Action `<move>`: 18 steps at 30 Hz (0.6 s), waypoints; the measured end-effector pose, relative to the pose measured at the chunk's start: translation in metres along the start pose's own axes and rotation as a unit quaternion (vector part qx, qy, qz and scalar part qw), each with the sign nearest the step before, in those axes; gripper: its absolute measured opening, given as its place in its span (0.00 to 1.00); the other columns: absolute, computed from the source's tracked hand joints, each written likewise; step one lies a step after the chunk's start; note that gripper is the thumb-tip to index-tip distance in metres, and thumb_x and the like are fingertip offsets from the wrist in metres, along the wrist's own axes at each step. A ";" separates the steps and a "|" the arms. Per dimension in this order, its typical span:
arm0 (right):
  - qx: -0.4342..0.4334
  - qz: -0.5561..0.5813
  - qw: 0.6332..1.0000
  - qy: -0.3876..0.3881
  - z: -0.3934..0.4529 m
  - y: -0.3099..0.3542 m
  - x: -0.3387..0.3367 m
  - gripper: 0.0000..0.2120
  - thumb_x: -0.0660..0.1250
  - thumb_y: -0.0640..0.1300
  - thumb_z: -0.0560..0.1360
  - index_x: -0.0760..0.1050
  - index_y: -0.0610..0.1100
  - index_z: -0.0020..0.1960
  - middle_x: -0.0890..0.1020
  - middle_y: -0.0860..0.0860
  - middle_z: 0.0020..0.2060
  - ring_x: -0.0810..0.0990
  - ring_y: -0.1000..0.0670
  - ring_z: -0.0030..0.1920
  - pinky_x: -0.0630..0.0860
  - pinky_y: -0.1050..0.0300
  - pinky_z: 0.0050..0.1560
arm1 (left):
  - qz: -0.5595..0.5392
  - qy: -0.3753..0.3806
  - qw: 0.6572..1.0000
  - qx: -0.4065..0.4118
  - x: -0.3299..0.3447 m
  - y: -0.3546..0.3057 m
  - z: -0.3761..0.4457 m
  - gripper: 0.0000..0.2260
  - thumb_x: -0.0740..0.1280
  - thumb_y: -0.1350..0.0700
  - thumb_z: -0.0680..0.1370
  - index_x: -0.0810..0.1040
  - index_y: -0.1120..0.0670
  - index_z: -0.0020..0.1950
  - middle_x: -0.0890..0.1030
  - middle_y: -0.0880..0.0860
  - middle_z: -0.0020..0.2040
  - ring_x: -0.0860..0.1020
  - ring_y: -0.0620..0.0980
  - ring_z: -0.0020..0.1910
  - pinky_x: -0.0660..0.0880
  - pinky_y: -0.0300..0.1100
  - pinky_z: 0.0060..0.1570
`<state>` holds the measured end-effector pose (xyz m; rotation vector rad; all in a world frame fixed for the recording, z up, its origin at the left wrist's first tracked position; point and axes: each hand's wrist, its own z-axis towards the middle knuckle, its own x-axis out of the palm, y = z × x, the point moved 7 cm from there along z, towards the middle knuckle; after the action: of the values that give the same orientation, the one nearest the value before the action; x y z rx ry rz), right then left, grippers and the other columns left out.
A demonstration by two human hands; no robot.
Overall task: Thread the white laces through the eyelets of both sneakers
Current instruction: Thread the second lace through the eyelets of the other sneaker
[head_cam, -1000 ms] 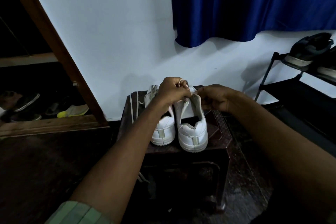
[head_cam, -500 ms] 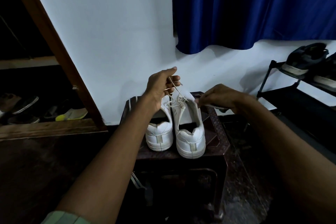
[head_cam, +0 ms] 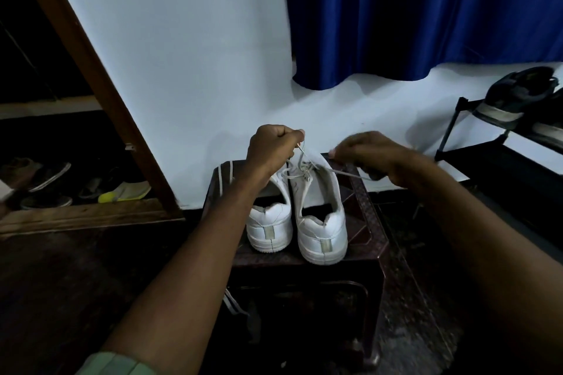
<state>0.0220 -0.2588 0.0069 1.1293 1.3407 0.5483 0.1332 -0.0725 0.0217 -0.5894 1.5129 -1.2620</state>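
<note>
two white sneakers (head_cam: 297, 216) are set side by side, heels near, on a dark counter (head_cam: 362, 222). above the right sneaker's far end, one end of a white lace (head_cam: 304, 166) is pinched by the left hand (head_cam: 271, 148), the other end gripped by the right hand (head_cam: 370, 154).

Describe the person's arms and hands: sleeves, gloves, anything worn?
Both hands are bare: left hand, right hand, no gloves, and no rings or watch that I can make out. Forearms are uncovered. A pale green sleeve cuff with faint stripes shows on the left arm at the bottom edge; no sleeve shows on the right arm.
</note>
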 end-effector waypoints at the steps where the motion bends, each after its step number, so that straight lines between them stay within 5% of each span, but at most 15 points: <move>1: -0.001 -0.057 0.998 0.033 -0.003 0.000 0.006 0.08 0.76 0.45 0.75 0.84 0.40 0.43 0.73 0.51 0.27 0.63 0.55 0.23 0.58 0.65 0.24 | 0.011 0.001 1.000 0.002 0.001 0.001 0.000 0.11 0.72 0.47 0.76 0.85 0.52 0.39 0.86 0.51 0.40 0.83 0.47 0.37 0.76 0.40 0.42; 3: -0.011 -0.067 0.997 0.040 -0.005 0.003 0.010 0.05 0.75 0.41 0.75 0.86 0.41 0.42 0.75 0.50 0.29 0.65 0.55 0.25 0.59 0.64 0.25 | 0.030 -0.001 0.999 0.009 0.000 0.002 0.000 0.11 0.72 0.46 0.76 0.85 0.51 0.39 0.87 0.51 0.40 0.83 0.48 0.38 0.79 0.43 0.46; 6: -0.031 0.097 0.994 -0.042 -0.003 0.013 0.001 0.08 0.65 0.38 0.78 0.79 0.46 0.42 0.79 0.51 0.38 0.73 0.54 0.36 0.65 0.60 0.32 | 0.061 -0.005 0.998 0.013 -0.003 0.001 -0.002 0.11 0.72 0.47 0.77 0.87 0.52 0.40 0.87 0.51 0.40 0.85 0.50 0.39 0.80 0.43 0.49; 9: 0.005 0.368 0.927 -0.075 0.001 0.004 -0.002 0.12 0.58 0.39 0.84 0.73 0.45 0.43 0.83 0.45 0.41 0.82 0.48 0.44 0.77 0.58 0.37 | 0.140 -0.018 0.990 0.011 -0.005 0.004 -0.001 0.11 0.70 0.50 0.75 0.86 0.56 0.44 0.87 0.52 0.42 0.84 0.51 0.46 0.80 0.43 0.51; 11: 0.022 0.489 0.870 -0.056 0.006 -0.002 0.002 0.16 0.53 0.42 0.86 0.69 0.45 0.40 0.74 0.47 0.31 0.76 0.48 0.31 0.80 0.55 0.37 | 0.185 0.012 0.982 0.026 -0.003 0.005 0.001 0.08 0.69 0.53 0.75 0.86 0.54 0.47 0.87 0.50 0.43 0.84 0.50 0.50 0.80 0.42 0.54; 12: 0.034 0.484 0.872 -0.063 0.007 -0.005 0.001 0.17 0.54 0.43 0.86 0.67 0.45 0.39 0.68 0.49 0.30 0.68 0.50 0.27 0.76 0.58 0.31 | 0.188 0.052 0.980 0.027 -0.001 0.006 0.000 0.07 0.69 0.54 0.75 0.86 0.52 0.49 0.86 0.48 0.44 0.84 0.49 0.51 0.79 0.41 0.54; 14: 0.035 0.340 0.934 -0.101 0.008 -0.007 -0.004 0.16 0.58 0.46 0.85 0.66 0.47 0.38 0.64 0.50 0.30 0.61 0.54 0.24 0.63 0.63 0.23 | 0.199 0.143 0.969 0.024 0.006 0.007 -0.003 0.09 0.72 0.53 0.76 0.85 0.47 0.55 0.85 0.47 0.49 0.82 0.48 0.53 0.76 0.42 0.56; 18: 0.006 0.016 1.000 -0.023 0.008 -0.002 0.011 0.12 0.71 0.48 0.79 0.76 0.42 0.42 0.70 0.48 0.28 0.65 0.53 0.23 0.60 0.65 0.26 | 0.351 0.162 0.920 0.069 0.010 0.009 -0.004 0.10 0.73 0.42 0.76 0.84 0.43 0.55 0.80 0.40 0.44 0.79 0.46 0.54 0.65 0.49 0.67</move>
<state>0.0314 -0.2531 -0.0016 1.1689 1.2888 0.5352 0.1283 -0.0770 0.0094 0.2722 1.6699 -0.9037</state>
